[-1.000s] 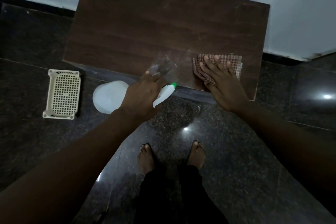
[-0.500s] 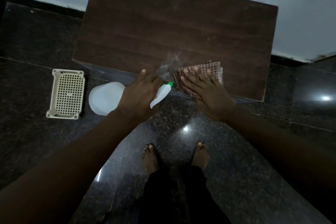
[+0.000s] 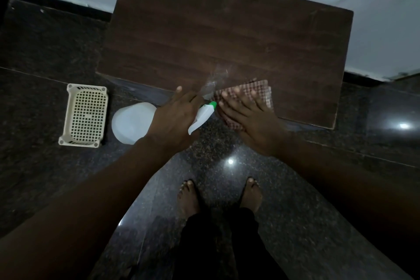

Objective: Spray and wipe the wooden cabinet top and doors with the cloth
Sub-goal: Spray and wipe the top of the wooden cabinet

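Floor (image 3: 318, 188): dark polished stone, unchanged. Cabinet (image 3: 227, 29): brown wood top, seen from above against the wall; sits slightly further right in view than 1.0 s ago (head shift). Right hand (image 3: 254, 123): flat, fingers straight and spread, pressing the cloth; over the last second it has slid left along the front edge, from near the right corner to roughly mid-edge. Left hand (image 3: 172, 120): position about as before, fingers curled round the neck of the bottle (image 3: 131, 123), one fingertip reaching onto the cabinet edge. Basket (image 3: 86, 87): cream, perforated, on the floor left of the cabinet, upright, its mesh bottom in plain sight, same place. Bottle: white, body out to the left of the hand and just beside the basket; fill level cannot be told. Cloth (image 3: 263, 88): checked, lies on the front edge of the top under the right hand, near part overhanging the edge; now almost touching the nozzle (image 3: 212, 104), well apart 1.0 s ago. Wet patch (image 3: 213, 82): pale streaks on the wood just left of the cloth.
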Demonstrator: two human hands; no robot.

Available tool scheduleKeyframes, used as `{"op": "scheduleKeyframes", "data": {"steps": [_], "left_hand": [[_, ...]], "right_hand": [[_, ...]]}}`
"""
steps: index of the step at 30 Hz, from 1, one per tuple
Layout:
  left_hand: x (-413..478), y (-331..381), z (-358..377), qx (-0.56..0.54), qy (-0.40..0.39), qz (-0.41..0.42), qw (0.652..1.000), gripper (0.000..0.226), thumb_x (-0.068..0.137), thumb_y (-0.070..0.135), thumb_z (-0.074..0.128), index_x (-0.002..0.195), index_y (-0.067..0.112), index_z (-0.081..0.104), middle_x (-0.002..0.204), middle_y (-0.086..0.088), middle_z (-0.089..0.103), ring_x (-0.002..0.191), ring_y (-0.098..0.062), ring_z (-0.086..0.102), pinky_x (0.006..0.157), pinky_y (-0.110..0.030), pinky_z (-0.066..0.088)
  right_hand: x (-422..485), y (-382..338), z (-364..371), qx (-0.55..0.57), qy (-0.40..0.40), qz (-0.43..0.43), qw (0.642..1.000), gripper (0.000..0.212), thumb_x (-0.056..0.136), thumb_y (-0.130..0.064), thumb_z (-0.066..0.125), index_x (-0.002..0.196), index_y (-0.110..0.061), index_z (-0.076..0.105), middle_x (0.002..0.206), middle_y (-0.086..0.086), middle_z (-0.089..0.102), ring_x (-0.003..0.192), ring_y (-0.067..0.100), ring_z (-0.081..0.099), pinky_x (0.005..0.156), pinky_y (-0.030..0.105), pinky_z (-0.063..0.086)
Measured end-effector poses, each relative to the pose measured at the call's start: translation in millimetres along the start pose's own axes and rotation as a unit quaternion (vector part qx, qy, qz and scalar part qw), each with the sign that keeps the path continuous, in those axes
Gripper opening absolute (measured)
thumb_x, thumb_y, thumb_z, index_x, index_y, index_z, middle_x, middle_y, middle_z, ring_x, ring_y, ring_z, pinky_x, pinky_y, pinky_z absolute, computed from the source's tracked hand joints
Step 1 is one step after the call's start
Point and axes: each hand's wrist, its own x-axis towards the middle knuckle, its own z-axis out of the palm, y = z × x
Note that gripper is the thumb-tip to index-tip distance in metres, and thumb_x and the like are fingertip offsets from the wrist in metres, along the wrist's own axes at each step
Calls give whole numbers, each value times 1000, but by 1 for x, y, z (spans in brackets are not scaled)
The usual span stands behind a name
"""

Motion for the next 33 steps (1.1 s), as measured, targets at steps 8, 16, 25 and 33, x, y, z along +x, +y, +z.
{"op": "scheduleKeyframes", "data": {"steps": [8,16,25,33], "left_hand": [[1,-7,0,-9,-8,-6,1000,42,66,10,76,104,7,58,97,-12,60,92,-37,59,108,-49,39],[0,-10,0,-15,4,-8,1000,38,68,10,72,103,7,59,95,-11,58,90,-37,58,108,-48,41],[-10,-21,-2,-25,10,-26,999,48,62,8,80,106,5,59,98,-15,60,93,-40,59,101,-51,46],[-21,-30,-6,-25,12,-42,999,53,58,7,84,106,4,61,98,-17,64,89,-40,61,84,-44,52]], "right_hand": [[45,39,-25,67,72,197,976,60,103,-40,25,160,-23,18,170,-3,8,157,24,0,126,52,2],[27,-11,-5,18,6,-3,1000,66,99,-33,35,161,-23,16,170,-1,8,156,24,0,126,52,3],[48,31,-22,90,73,198,973,62,100,-39,26,160,-24,21,169,-4,10,157,22,-1,126,51,2],[50,30,-22,100,73,202,971,62,101,-38,29,160,-23,21,169,-5,8,157,21,-4,126,49,-3]]}}
